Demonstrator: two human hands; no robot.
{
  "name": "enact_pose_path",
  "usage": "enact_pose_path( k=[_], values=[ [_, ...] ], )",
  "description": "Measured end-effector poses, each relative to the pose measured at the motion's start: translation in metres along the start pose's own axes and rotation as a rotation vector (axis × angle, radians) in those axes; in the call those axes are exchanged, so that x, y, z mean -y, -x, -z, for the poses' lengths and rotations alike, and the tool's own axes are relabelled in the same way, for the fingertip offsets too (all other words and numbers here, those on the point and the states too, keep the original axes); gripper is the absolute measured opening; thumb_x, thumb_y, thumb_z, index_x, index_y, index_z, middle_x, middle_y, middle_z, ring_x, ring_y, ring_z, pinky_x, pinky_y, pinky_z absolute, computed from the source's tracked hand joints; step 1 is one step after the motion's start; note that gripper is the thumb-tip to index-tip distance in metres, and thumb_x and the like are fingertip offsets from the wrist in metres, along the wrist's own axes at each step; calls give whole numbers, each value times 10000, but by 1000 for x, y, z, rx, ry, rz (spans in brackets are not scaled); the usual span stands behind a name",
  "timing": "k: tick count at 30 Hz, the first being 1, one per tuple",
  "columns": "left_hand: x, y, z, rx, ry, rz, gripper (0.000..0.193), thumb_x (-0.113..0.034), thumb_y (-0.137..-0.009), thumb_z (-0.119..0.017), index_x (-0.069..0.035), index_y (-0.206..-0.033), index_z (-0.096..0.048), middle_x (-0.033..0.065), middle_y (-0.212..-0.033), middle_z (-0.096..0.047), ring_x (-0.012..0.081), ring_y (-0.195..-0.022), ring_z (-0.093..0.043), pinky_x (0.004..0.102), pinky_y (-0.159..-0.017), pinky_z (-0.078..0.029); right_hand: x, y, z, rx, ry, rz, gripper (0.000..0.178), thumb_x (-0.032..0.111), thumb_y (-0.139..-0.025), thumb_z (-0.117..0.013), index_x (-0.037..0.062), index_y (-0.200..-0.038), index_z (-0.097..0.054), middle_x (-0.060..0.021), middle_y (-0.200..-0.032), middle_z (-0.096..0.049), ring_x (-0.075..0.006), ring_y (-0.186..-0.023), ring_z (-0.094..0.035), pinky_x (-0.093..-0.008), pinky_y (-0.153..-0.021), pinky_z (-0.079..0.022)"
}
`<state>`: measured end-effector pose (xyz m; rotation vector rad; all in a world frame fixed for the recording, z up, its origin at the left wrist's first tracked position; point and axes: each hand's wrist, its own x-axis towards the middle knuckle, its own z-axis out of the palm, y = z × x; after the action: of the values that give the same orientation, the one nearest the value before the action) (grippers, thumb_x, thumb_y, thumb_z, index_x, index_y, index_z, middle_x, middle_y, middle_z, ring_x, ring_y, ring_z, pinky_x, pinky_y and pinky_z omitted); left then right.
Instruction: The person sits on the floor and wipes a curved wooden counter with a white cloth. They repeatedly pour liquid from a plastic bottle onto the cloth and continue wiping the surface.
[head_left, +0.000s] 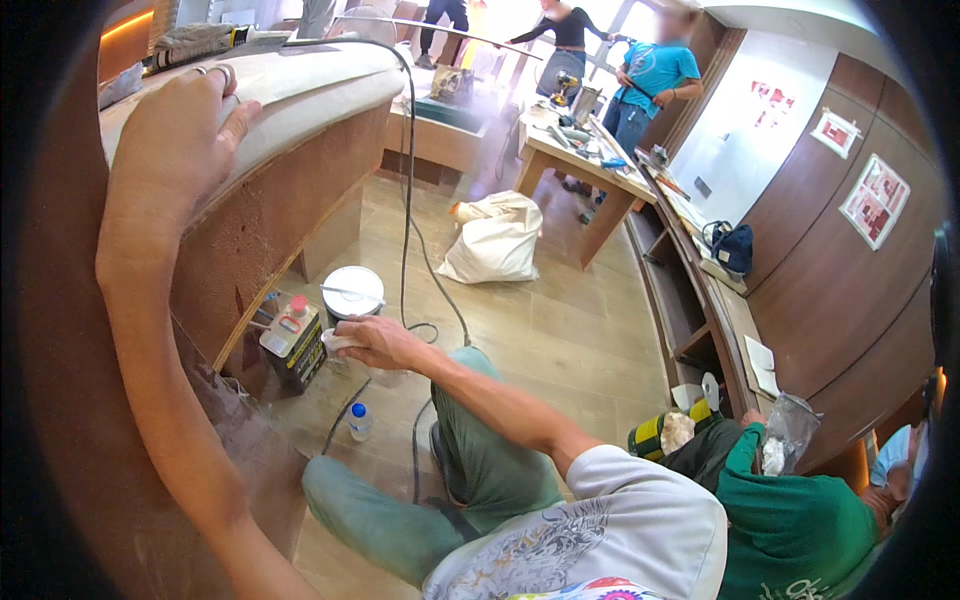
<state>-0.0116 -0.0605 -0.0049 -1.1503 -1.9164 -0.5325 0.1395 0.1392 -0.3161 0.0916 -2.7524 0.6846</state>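
Observation:
My left hand (pixel 185 125) is on the rounded edge of the white cover (pixel 320 85) that lies over a wooden counter (pixel 290 200). Its fingers bend over the top and the thumb lies along the front fold. Lower down, my right hand (pixel 380 343) pinches a small white wad of cloth (pixel 340 343). Just left of the wad stands a dark rectangular can (pixel 293 345) with a red cap. Behind that hand is a bucket with a white lid (pixel 353 292), a thin stick lying across it. Near my knee stands a small clear bottle (pixel 359 422) with a blue cap.
A black cable (pixel 408 200) hangs from the counter and trails over the floor. Further off are a white sack (pixel 493 237) and a wooden table (pixel 590 160) with tools. A person in green (pixel 790 520) sits close at my right; others stand at the back.

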Motion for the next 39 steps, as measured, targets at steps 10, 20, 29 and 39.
enact_pose_path(
  k=[10, 20, 29, 39],
  values=[
    [6, 0, -12, 6, 26, -12, 349, -310, -959, -623, 29, -1040, -654, 233, -984, -682, 377, -945, -664, 439, -863, -497, -5, 6, -2, -30, -4, -18, 292, 263, -906, -672, 97, -1145, -642, -150, -983, -644, -345, -971, -634, -468, -820, -496],
    [9, -1, -1, 5, -10, -11, 359, -305, -956, -629, 23, -1096, -673, 240, -1016, -697, 361, -934, -688, 429, -855, -518, 8, -8, 3, 60, -799, -189, 288, 306, -974, -646, 48, -1098, -619, 8, -914, -592, -96, -861, -524, -278, -745, -449],
    [3, 0, -8, -3, 5, -23, 333, -290, -956, -629, 25, -1060, -658, 228, -1008, -690, 378, -958, -664, 442, -868, -501, -11, 1, 13, 7, -947, -395, 347, 319, -957, -661, 86, -1207, -603, 0, -975, -605, -102, -892, -561, -277, -777, -484],
    [1, 4, -17, 20, 45, 17, 325, -289, -957, -628, 22, -1048, -647, 224, -1026, -684, 378, -988, -650, 441, -890, -486, -32, 3, 20, -173, -1568, -572, 559, 325, -907, -739, 109, -1339, -459, -32, -975, -632, -118, -746, -652, -291, -590, -598]
  ],
)
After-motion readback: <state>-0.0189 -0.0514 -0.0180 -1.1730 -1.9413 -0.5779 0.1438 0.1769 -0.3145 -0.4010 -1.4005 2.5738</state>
